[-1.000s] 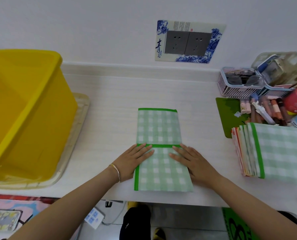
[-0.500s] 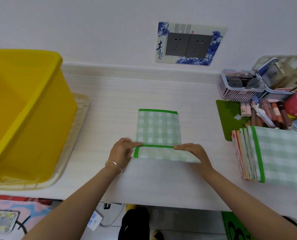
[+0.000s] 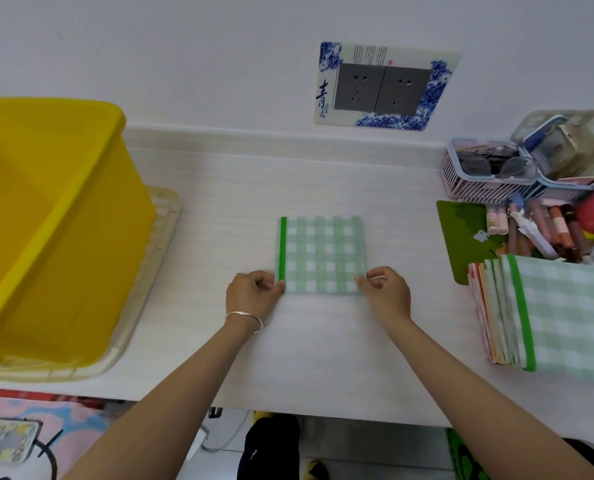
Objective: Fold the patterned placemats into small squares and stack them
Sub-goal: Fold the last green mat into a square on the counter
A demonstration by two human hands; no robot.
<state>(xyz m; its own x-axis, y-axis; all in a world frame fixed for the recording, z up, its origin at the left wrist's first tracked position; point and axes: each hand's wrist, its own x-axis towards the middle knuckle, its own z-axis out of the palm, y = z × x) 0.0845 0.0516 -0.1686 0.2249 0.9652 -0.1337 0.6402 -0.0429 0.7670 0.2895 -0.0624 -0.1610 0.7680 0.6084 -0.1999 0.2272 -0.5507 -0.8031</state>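
Observation:
A green-and-white checked placemat (image 3: 321, 254) lies folded into a small square in the middle of the white table, its bright green border along the left edge. My left hand (image 3: 252, 294) pinches its near left corner. My right hand (image 3: 385, 294) pinches its near right corner. At the right side of the table sits a stack of placemats (image 3: 545, 311) with a green checked one on top and red and orange edges showing beneath.
A large yellow tub (image 3: 42, 220) on a pale tray (image 3: 143, 289) fills the left. Baskets (image 3: 489, 174) and cosmetics (image 3: 545, 230) crowd the back right on a green mat (image 3: 462, 237). A wall socket panel (image 3: 382, 86) is behind. The table's front edge (image 3: 323, 415) runs near my forearms.
My hands lifted the near half of the long placemat and folded it away from me onto the far half. It is now a small square, and my hands hold its near corners.

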